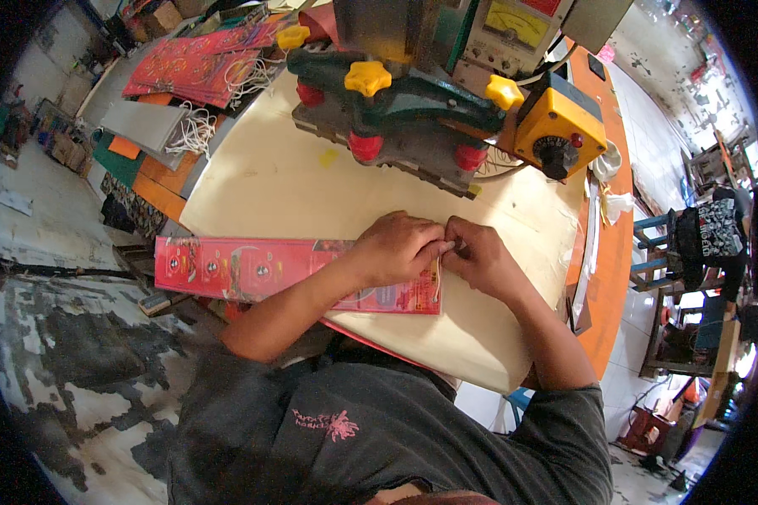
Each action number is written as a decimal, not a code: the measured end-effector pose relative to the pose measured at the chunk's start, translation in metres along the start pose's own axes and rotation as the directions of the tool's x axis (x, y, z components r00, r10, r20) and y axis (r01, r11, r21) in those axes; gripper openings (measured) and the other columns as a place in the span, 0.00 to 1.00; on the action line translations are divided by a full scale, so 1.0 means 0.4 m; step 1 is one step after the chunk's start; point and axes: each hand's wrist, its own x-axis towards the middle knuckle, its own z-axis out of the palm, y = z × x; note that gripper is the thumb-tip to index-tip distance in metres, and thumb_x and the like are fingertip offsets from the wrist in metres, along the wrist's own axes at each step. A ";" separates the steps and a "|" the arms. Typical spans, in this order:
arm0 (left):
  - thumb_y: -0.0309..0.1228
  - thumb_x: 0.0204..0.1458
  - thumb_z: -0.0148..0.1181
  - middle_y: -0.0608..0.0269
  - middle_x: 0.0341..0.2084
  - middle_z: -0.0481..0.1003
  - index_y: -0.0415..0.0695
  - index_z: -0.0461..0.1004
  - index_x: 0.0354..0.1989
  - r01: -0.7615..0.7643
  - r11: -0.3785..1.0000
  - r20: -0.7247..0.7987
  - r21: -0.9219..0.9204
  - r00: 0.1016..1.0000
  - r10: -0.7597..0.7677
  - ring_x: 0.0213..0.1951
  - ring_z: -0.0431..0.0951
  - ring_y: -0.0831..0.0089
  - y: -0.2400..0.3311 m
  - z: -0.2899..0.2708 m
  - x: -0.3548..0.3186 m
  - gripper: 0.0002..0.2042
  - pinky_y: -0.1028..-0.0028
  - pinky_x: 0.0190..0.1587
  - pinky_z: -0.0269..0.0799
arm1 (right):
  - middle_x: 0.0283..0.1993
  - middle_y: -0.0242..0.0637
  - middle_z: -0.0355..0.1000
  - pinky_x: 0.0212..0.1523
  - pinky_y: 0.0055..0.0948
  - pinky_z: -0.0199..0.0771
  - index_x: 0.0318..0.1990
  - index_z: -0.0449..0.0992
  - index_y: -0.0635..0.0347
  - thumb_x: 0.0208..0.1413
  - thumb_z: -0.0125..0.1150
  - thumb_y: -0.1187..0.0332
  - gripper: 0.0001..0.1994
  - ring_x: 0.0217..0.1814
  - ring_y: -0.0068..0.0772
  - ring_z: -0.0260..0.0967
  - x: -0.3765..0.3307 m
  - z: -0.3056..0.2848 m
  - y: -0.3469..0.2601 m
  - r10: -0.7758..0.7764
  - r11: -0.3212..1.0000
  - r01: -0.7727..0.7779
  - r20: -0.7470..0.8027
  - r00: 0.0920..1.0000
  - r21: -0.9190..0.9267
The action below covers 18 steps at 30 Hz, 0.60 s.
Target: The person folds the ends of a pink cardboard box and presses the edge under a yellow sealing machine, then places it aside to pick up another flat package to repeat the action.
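Observation:
A long red printed plastic sheet (286, 268), maybe a stack of them, lies flat along the near edge of the cream work surface (261, 185). My left hand (398, 247) rests over its upper right part, with my left forearm crossing the print. Just beyond the sheet's right end, my right hand (483, 259) meets the left one. Fingertips of both hands are pinched together near the sheet's far right corner. Whatever sits between them is hidden or too small to make out.
A dark green press head (429, 101) with yellow star knobs stands beyond my hands. Beside it hangs a yellow control box (562, 126) with a black dial. Red printed sheets (195, 67) with white cords (195, 130) lie at the far left. A blue stool (651, 244) stands right.

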 end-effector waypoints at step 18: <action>0.33 0.65 0.59 0.50 0.31 0.76 0.40 0.75 0.38 -0.028 0.995 -0.033 -0.099 0.999 0.025 0.36 0.78 0.46 0.001 -0.049 -0.003 0.09 0.53 0.43 0.71 | 0.33 0.23 0.71 0.27 0.18 0.57 0.41 0.77 0.57 0.62 0.61 0.65 0.07 0.30 0.14 0.65 0.006 -0.068 -0.014 0.325 0.654 -0.496 0.380 0.866 0.571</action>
